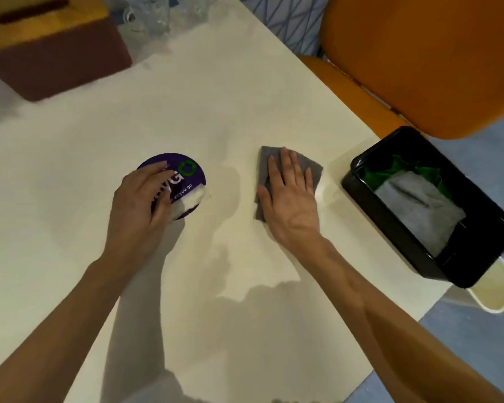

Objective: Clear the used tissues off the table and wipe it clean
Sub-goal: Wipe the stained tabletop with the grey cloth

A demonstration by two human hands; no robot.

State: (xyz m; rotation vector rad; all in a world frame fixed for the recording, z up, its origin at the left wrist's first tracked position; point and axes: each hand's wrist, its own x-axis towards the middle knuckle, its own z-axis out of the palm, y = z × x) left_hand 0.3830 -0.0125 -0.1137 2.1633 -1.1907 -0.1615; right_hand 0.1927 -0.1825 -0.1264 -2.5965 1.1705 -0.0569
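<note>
My right hand [290,196] lies flat with straight fingers on a folded grey cloth [312,167], pressing it onto the cream table [186,97]. My left hand [141,199] curls over the top of a round purple tub [184,173] with a white tissue [191,200] sticking out of its lid. A black bin [361,184] stands at the table's right edge, holding a grey tissue [419,205] over something green.
A brown tissue box [50,45] with a yellow top sits at the far left. Clear plastic wrapping [157,16] lies at the table's far edge. An orange chair [419,53] stands beyond the right edge, over a blue floor [472,330].
</note>
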